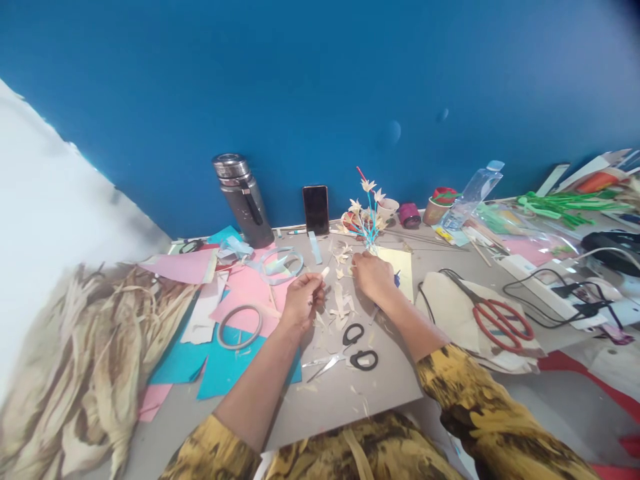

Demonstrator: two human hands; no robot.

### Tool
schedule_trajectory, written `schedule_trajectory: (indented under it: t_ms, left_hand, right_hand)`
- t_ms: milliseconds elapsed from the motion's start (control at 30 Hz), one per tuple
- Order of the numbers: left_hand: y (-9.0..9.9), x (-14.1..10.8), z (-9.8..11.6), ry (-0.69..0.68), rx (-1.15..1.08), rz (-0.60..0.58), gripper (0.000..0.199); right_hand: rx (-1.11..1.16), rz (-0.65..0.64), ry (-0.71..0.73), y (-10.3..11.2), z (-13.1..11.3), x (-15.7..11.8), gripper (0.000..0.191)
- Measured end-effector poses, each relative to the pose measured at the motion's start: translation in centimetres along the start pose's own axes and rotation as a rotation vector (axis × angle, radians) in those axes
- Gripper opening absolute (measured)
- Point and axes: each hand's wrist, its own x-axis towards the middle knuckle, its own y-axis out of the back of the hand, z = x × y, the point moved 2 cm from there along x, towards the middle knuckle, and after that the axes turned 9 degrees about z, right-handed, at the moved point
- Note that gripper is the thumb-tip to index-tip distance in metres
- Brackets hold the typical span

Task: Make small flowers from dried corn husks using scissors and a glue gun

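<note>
A small pale piece of dried husk (pixel 325 272) sticks up between the pinched thumb and fingers of my left hand (pixel 301 298). My right hand (pixel 373 275) rests low over the table, fingers curled; what they hold, if anything, is hidden. Beside it lie cut pale star-shaped husk pieces (pixel 341 253). Just behind stands a bunch of pale husk flowers on blue stems (pixel 371 230). Scissors with black handles (pixel 345 353) lie in front of both hands, blades pointing left, among husk scraps (pixel 341 303).
Dried husks (pixel 100 373) heap at the left. Tape rolls (pixel 240 327) lie on pink and blue sheets (pixel 233 360). A flask (pixel 245 200) and a phone (pixel 315 210) stand at the wall. Red-handled scissors (pixel 503 323), a power strip (pixel 545 290) and a plastic bottle (pixel 473 193) are rightward.
</note>
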Motion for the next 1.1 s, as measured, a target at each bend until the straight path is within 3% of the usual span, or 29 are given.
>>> schedule_trajectory:
  t_ms: [367,500,1100]
  left_hand:
    - [0.1,0.0,-0.1,0.006,0.004,-0.003,0.034]
    - [0.1,0.0,-0.2,0.009,0.007,-0.002,0.033]
    - [0.3,0.5,-0.3,0.011,0.025,0.0,0.032]
  right_hand:
    - [0.038,-0.022,0.152,-0.4,-0.7,0.1,0.042]
    - [0.048,-0.032,0.199,-0.5,-0.7,0.1,0.037]
    - [0.055,-0.022,0.182,-0.9,-0.4,0.1,0.032]
